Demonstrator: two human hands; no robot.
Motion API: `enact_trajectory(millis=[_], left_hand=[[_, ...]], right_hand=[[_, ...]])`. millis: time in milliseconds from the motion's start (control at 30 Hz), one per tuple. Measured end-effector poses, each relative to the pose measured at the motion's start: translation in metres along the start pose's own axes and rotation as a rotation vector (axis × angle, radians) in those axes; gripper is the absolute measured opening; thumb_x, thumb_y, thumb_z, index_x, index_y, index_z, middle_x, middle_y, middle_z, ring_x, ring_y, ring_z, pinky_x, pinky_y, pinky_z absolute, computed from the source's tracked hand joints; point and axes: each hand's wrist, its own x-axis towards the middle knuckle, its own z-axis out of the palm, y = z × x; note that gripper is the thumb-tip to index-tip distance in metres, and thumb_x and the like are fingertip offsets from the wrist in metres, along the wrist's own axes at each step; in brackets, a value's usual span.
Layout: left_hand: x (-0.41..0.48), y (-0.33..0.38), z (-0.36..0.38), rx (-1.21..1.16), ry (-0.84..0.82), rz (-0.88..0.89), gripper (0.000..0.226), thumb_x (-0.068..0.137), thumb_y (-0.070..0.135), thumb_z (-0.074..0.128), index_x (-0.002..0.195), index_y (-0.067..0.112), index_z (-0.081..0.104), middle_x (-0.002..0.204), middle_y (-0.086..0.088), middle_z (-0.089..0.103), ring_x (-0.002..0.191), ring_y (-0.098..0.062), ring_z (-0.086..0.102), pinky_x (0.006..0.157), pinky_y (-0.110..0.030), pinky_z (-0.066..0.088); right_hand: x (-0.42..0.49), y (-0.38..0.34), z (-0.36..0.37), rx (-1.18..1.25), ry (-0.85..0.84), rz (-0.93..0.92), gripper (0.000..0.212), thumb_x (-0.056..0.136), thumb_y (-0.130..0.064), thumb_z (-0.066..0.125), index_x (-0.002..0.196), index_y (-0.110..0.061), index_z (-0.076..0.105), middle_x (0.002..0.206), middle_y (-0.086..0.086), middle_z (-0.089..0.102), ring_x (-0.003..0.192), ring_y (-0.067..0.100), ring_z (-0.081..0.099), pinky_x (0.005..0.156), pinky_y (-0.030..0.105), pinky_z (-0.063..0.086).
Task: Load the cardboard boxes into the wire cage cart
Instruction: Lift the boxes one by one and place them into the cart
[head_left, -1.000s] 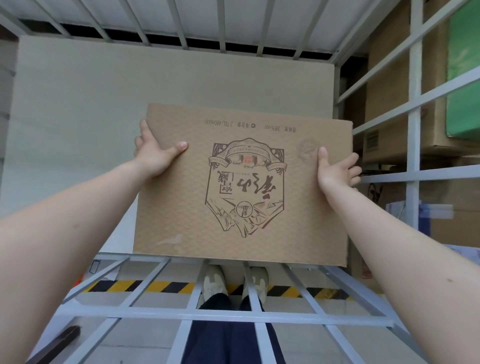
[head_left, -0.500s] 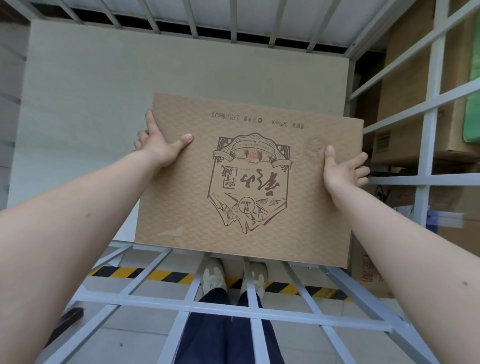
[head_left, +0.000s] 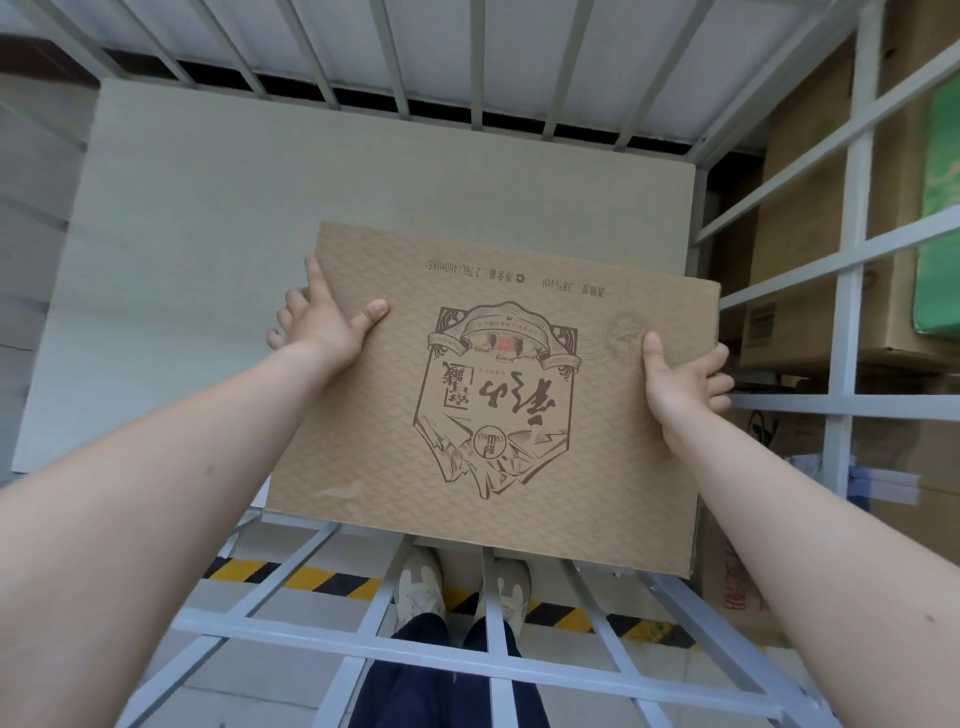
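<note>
A brown cardboard box with a printed emblem and upside-down lettering hangs inside the wire cage cart, above its pale floor board. My left hand grips the box's left edge, thumb on the top face and fingers round the side. My right hand grips the right edge the same way. The box sits near the cart's right wall, slightly tilted.
Grey bars fence the cart's right side and far end. Behind the right bars stand stacked cardboard boxes and a green one. Below the near rail are my shoes and black-yellow floor tape.
The box and both hands have moved a little farther into the cart and lower; more of the cart's far end shows. Both grips are unchanged.
</note>
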Motion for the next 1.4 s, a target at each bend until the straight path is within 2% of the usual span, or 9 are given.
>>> enact_trajectory(millis=[67,167,367,500,700,800,967,1167,1400], left_hand=[[-0.013,0.007,-0.004,0.111,0.078,0.099,0.090,0.089,0.061,0.052,0.155,0.027,0.002,0.158,-0.015,0.013,0.146,-0.033,0.012,0.115,-0.049,0.012],[-0.032,0.018,-0.018,0.317,-0.079,0.264,0.079,0.091,0.046,0.060,0.154,0.028,0.017,0.162,-0.012,0.004,0.149,-0.030,0.002,0.118,-0.048,0.011],[-0.107,0.039,-0.084,0.356,-0.425,0.331,0.039,0.093,0.038,0.062,0.126,0.018,0.063,0.131,-0.006,0.061,0.120,-0.023,0.056,0.094,-0.024,0.041],[-0.171,0.066,-0.172,0.295,-0.333,0.458,0.032,0.093,0.028,0.058,0.122,0.019,0.064,0.131,-0.001,0.061,0.122,-0.020,0.054,0.098,-0.024,0.040],[-0.293,0.118,-0.308,0.208,-0.142,0.721,0.030,0.094,0.026,0.052,0.121,0.019,0.064,0.128,0.001,0.062,0.118,-0.016,0.056,0.097,-0.023,0.040],[-0.366,0.140,-0.362,0.149,-0.072,0.850,0.030,0.093,0.027,0.052,0.120,0.022,0.064,0.121,0.001,0.060,0.107,-0.017,0.060,0.092,-0.027,0.046],[-0.461,0.191,-0.415,0.254,-0.057,0.977,0.028,0.092,0.029,0.053,0.117,0.024,0.064,0.126,0.006,0.059,0.118,-0.014,0.055,0.098,-0.026,0.042],[-0.581,0.272,-0.415,0.274,-0.080,1.141,0.032,0.094,0.018,0.055,0.124,0.013,0.060,0.120,-0.003,0.062,0.111,-0.021,0.060,0.087,-0.026,0.047],[-0.698,0.349,-0.292,0.413,-0.154,1.300,0.031,0.090,0.019,0.062,0.121,0.019,0.063,0.122,-0.002,0.061,0.110,-0.019,0.058,0.093,-0.026,0.046]], right_hand=[[-0.004,0.001,-0.007,0.007,-0.064,-0.002,0.101,0.087,-0.067,0.052,0.155,-0.022,-0.008,0.154,0.016,0.015,0.139,0.037,0.021,0.115,0.053,0.021],[-0.021,0.008,-0.029,-0.061,-0.219,0.020,0.109,0.082,-0.057,0.068,0.155,-0.026,-0.007,0.157,0.017,0.013,0.142,0.040,0.021,0.115,0.057,0.024],[-0.122,-0.034,-0.078,-0.223,-0.332,-0.153,0.088,0.085,-0.035,0.072,0.154,-0.024,0.018,0.157,0.016,0.011,0.145,0.036,0.014,0.118,0.050,0.021],[-0.199,-0.089,-0.145,-0.255,-0.432,-0.396,0.057,0.089,-0.039,0.062,0.141,-0.025,0.044,0.149,0.013,0.025,0.139,0.032,0.026,0.114,0.047,0.026],[-0.316,-0.137,-0.276,-0.164,-0.276,-0.680,0.031,0.086,-0.042,0.061,0.113,-0.029,0.057,0.128,0.005,0.053,0.123,0.024,0.049,0.104,0.041,0.043],[-0.372,-0.135,-0.336,-0.220,-0.254,-0.748,0.033,0.085,-0.043,0.062,0.112,-0.024,0.058,0.120,0.001,0.060,0.115,0.020,0.056,0.101,0.039,0.046],[-0.450,-0.114,-0.442,-0.499,-0.249,-0.858,0.045,0.093,-0.044,0.055,0.130,-0.019,0.054,0.132,-0.003,0.054,0.118,0.015,0.053,0.101,0.031,0.042],[-0.486,-0.050,-0.568,-0.319,0.046,-0.979,0.024,0.095,-0.035,0.055,0.112,-0.020,0.060,0.115,0.001,0.062,0.100,0.016,0.056,0.087,0.027,0.044],[-0.450,0.116,-0.687,-0.400,0.142,-0.753,0.035,0.096,-0.037,0.055,0.124,-0.017,0.059,0.112,0.002,0.055,0.117,0.022,0.054,0.091,0.026,0.039]])
